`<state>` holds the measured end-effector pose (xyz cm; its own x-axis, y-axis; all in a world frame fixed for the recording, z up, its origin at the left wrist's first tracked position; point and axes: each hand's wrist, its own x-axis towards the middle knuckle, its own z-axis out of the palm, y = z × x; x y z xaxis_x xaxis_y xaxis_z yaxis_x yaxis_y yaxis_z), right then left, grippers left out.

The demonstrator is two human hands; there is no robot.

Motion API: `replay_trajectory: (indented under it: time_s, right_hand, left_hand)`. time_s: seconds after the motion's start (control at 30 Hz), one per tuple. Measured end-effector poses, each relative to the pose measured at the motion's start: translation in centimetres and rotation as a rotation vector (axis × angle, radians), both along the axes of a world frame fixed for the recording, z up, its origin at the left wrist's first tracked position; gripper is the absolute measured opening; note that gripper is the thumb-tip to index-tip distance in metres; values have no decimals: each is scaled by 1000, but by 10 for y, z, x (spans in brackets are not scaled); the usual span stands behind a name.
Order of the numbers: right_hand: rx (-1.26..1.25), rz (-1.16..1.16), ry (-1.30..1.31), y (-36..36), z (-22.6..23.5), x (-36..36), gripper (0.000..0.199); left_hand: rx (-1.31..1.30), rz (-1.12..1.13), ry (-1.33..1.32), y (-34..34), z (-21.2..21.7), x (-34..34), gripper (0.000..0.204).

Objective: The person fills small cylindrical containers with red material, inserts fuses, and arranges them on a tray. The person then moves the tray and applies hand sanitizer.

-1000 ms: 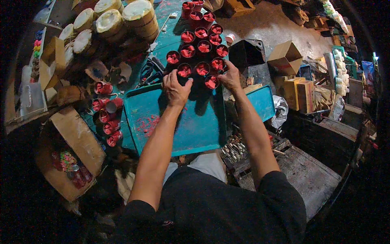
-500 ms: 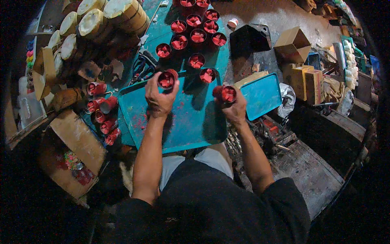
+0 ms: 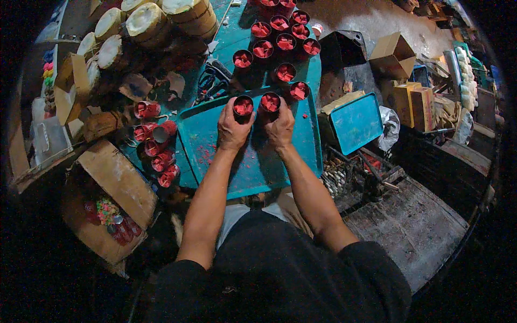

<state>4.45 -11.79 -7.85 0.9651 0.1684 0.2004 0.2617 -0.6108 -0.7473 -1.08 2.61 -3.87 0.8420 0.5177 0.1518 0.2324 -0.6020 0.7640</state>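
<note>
My left hand (image 3: 234, 132) is wrapped round a dark red round cup (image 3: 243, 106) with red chunks inside. Close to its right, my right hand (image 3: 279, 130) grips a second cup of red chunks (image 3: 270, 102). Both cups are upright, mouths up, over the far part of a teal tray (image 3: 247, 175). Whether their bases touch the tray is hidden. Red crumbs lie scattered on the tray's left half, and one red bit (image 3: 305, 116) lies near its right edge. Beyond the tray, several similar filled cups (image 3: 263, 49) stand in a cluster on the teal table.
More red cups (image 3: 162, 160) lie on their sides left of the tray. Dark-handled tools (image 3: 215, 81) rest by its far left corner. Pale-topped round blocks (image 3: 146, 24) are stacked at far left. A smaller teal tray (image 3: 356, 124) leans at right, near cardboard boxes (image 3: 393, 55).
My right hand has swung leftward from the tray's right edge, bringing its cup beside the left one. That cup was tilted and is now upright. The whole view has shifted slightly.
</note>
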Motion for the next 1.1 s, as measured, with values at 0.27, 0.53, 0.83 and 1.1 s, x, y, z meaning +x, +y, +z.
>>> replay_trajectory:
  time_s: [0.27,0.53,0.83,1.1]
  right_hand:
    - [9,53,31,-4,-16,11,66]
    - [-34,38,91,-22,4,-7,63]
    - [52,-44,224,-71,73,43,79]
    - [20,159,218,-75,24,75,69]
  left_hand:
    - [49,-60,-46,11,-12,3,74]
    - [39,-51,15,11,-19,8,78]
    - [-22,-68,72,6,-12,9,73]
    - [41,-24,47,-1,-16,17,71]
